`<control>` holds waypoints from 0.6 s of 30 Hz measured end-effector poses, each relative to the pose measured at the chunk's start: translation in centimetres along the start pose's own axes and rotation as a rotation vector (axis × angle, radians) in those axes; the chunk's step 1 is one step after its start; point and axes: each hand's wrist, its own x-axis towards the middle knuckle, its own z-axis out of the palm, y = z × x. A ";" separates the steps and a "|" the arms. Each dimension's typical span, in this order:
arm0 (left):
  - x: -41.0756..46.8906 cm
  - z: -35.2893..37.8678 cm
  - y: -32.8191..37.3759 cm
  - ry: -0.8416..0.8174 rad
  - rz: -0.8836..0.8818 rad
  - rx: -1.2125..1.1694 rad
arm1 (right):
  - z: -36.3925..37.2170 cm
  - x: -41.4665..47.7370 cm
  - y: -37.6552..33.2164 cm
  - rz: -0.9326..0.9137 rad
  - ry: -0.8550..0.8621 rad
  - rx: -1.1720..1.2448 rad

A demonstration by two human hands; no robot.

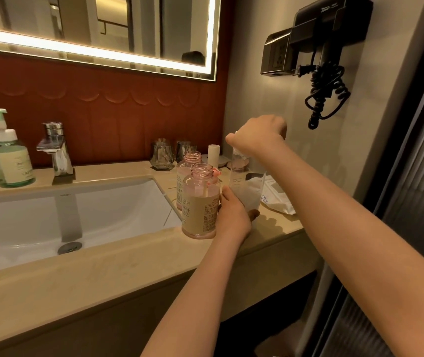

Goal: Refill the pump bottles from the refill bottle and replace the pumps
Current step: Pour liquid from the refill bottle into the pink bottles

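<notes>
2 pink bottles (200,202), 2 green bottles (12,163), 2 glasses (161,154)

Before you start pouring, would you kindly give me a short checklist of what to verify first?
1. Front pink bottle has its pump off and its neck open: ok.
2. Rear pink bottle has its neck open: ok.
3. Both stand upright on the counter: ok.
4. Refill bottle is steadied, with the left hand gripping its lower part: ok.
5. Refill bottle cap is off: cannot tell, since the right hand grips and hides the top.
</notes>
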 end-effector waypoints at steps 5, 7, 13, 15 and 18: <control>0.2 -0.2 0.2 -0.014 -0.025 0.012 | -0.2 1.2 1.6 -0.219 -0.290 0.432; 0.1 -0.1 0.1 0.002 -0.020 0.020 | -0.5 0.9 2.7 -0.360 -0.351 0.612; -0.4 0.1 0.2 0.035 -0.018 0.018 | 1.4 0.3 2.4 -0.284 -0.125 0.677; -0.5 0.1 0.3 0.044 -0.021 0.008 | 1.4 0.3 1.7 -0.216 -0.077 0.607; -0.7 0.3 0.4 0.046 -0.027 0.005 | 1.3 0.3 1.0 -0.133 -0.028 0.517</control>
